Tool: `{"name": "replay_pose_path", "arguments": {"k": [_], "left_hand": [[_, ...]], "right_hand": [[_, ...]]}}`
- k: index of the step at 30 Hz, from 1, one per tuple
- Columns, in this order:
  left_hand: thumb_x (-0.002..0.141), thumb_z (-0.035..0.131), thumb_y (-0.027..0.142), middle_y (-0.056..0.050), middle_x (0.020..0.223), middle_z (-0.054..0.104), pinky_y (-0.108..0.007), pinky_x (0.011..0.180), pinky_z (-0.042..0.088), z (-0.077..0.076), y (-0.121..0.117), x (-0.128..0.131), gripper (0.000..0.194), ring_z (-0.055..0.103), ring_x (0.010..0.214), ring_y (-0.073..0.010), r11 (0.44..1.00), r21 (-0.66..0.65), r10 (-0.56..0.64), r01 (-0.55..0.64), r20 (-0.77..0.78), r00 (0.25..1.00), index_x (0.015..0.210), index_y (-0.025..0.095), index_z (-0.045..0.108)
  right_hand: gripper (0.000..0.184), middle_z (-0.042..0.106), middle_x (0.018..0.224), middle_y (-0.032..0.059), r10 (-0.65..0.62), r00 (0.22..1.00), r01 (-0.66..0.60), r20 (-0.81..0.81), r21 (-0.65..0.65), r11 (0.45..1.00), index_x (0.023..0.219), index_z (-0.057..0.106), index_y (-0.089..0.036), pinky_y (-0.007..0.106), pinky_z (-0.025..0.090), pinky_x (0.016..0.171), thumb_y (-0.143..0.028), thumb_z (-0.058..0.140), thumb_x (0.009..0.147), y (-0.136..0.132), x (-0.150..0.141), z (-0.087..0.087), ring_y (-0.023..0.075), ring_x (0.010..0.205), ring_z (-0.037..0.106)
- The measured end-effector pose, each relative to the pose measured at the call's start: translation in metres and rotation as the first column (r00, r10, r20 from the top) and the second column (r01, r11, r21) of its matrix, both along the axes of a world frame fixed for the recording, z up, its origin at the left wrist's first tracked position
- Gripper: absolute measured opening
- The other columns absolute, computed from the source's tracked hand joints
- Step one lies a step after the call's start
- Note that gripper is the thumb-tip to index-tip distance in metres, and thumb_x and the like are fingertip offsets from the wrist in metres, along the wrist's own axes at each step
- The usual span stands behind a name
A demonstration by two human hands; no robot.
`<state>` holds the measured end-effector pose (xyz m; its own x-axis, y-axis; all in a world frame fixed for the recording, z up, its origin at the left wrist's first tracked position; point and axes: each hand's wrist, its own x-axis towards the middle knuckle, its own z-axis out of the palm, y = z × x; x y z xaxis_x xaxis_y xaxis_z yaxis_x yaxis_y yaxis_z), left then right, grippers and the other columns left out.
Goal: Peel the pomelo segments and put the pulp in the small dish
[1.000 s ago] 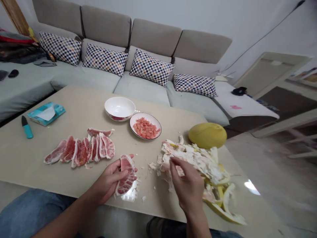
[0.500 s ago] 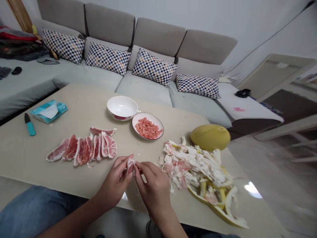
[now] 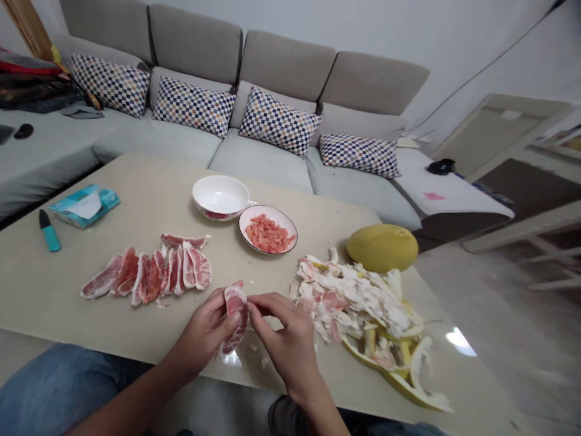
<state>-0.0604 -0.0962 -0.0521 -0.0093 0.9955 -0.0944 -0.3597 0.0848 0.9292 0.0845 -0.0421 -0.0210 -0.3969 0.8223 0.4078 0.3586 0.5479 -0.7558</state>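
Note:
Near the table's front edge, my left hand is closed around a pink pomelo segment, its flat side turned up. My right hand pinches at the segment's upper right edge, thumb and forefinger together at the pale membrane. Several more pomelo segments lie in a row on the table to the left. Beyond my hands is a dark-rimmed plate bearing loose pink pulp. To the right spreads a heap of peel and white membrane scraps.
A white bowl touches or nearly touches the plate. A whole yellow pomelo sits behind the peel heap. At the far left lie a teal-handled knife and a blue tissue pack. A sofa with checked cushions stands behind the table.
The segment in my left hand has been turned, so its broad flat side now shows and hangs lower. My right fingers stay at its edge. The view has shifted slightly.

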Motion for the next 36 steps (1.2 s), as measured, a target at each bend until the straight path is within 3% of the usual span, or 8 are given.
{"name": "replay_pose_path", "arguments": {"k": [5, 10, 13, 16, 21, 28, 32, 36], "left_hand": [[0.087, 0.059, 0.028, -0.010, 0.129, 0.047, -0.033, 0.101, 0.041, 0.003, -0.001, 0.003, 0.042, 0.048, 0.121, -0.0249, 0.996, 0.043, 0.083, -0.078, -0.138, 0.987, 0.128, 0.025, 0.055], [0.083, 0.063, 0.026, -0.009, 0.129, 0.046, -0.034, 0.099, 0.043, 0.003, 0.000, 0.000, 0.047, 0.048, 0.120, -0.0255, 0.998, 0.066, -0.008, 0.014, -0.086, 0.996, 0.130, 0.028, 0.055], [0.082, 0.066, 0.024, -0.008, 0.125, 0.053, -0.035, 0.102, 0.039, 0.006, 0.001, -0.002, 0.045, 0.051, 0.117, -0.0241, 0.997, 0.040, -0.075, 0.073, 0.076, 0.994, 0.126, 0.026, 0.058], [0.087, 0.060, 0.029, -0.009, 0.108, 0.064, -0.034, 0.092, 0.045, 0.011, 0.001, -0.001, 0.036, 0.060, 0.100, -0.0215, 0.985, -0.076, -0.124, 0.153, 0.301, 0.946, 0.122, 0.019, 0.060], [0.089, 0.055, 0.040, -0.006, 0.086, 0.065, -0.029, 0.069, 0.050, 0.014, -0.001, -0.002, 0.030, 0.061, 0.078, -0.0171, 0.943, -0.298, 0.007, 0.152, 0.472, 0.881, 0.100, 0.015, 0.067], [0.089, 0.055, 0.038, -0.002, 0.081, 0.065, -0.027, 0.069, 0.047, 0.005, -0.002, 0.001, 0.024, 0.059, 0.075, -0.0154, 0.946, -0.300, 0.071, 0.124, 0.563, 0.823, 0.091, 0.016, 0.066], [0.085, 0.060, 0.041, 0.000, 0.076, 0.062, -0.026, 0.065, 0.046, 0.004, -0.002, 0.003, 0.023, 0.057, 0.070, -0.0148, 0.949, -0.300, 0.074, 0.100, 0.517, 0.853, 0.089, 0.019, 0.067], [0.082, 0.061, 0.044, -0.003, 0.076, 0.063, -0.027, 0.065, 0.046, 0.019, -0.002, 0.001, 0.026, 0.058, 0.072, -0.0177, 0.958, -0.280, 0.064, 0.055, 0.397, 0.915, 0.087, 0.020, 0.069]], "right_hand": [[0.016, 0.071, 0.083, 0.0075, -0.042, 0.991, 0.018, 0.130, 0.186, 0.982, 0.092, 0.070, -0.018, 0.030, 0.052, 0.069, -0.014, 0.056, 0.087, -0.003, 0.000, -0.005, 0.0184, 0.076, 0.065], [0.015, 0.069, 0.075, 0.0061, -0.109, 0.974, 0.060, 0.196, 0.243, 0.968, 0.085, 0.068, -0.018, 0.027, 0.049, 0.062, -0.014, 0.053, 0.086, -0.002, -0.004, -0.007, 0.0166, 0.067, 0.062], [0.014, 0.066, 0.070, 0.0045, -0.127, 0.981, 0.102, 0.146, 0.170, 0.980, 0.078, 0.066, -0.018, 0.027, 0.048, 0.060, -0.015, 0.055, 0.084, 0.002, -0.004, -0.002, 0.0155, 0.063, 0.060], [0.014, 0.066, 0.071, 0.0031, -0.050, 0.998, 0.051, 0.039, -0.009, 0.999, 0.077, 0.067, -0.019, 0.025, 0.049, 0.059, -0.017, 0.055, 0.085, 0.006, 0.002, 0.005, 0.0143, 0.063, 0.060], [0.015, 0.069, 0.080, 0.0045, 0.054, 0.999, -0.054, -0.003, -0.105, 0.993, 0.086, 0.070, -0.020, 0.026, 0.052, 0.063, -0.020, 0.055, 0.088, 0.005, 0.013, 0.010, 0.0156, 0.072, 0.064], [0.017, 0.070, 0.086, 0.0065, 0.100, 0.989, -0.117, 0.112, 0.161, 0.980, 0.098, 0.069, -0.020, 0.028, 0.052, 0.069, -0.015, 0.055, 0.089, -0.003, 0.009, 0.007, 0.0165, 0.078, 0.064], [0.017, 0.070, 0.083, 0.0076, 0.026, 0.968, -0.104, 0.249, 0.305, 0.947, 0.097, 0.069, -0.019, 0.027, 0.052, 0.065, -0.017, 0.054, 0.091, -0.003, 0.004, 0.006, 0.0168, 0.074, 0.064], [0.018, 0.071, 0.081, 0.0078, -0.026, 0.942, -0.132, 0.334, 0.441, 0.888, 0.095, 0.069, -0.018, 0.026, 0.051, 0.061, -0.015, 0.052, 0.091, -0.003, -0.002, 0.005, 0.0171, 0.072, 0.065]]}}
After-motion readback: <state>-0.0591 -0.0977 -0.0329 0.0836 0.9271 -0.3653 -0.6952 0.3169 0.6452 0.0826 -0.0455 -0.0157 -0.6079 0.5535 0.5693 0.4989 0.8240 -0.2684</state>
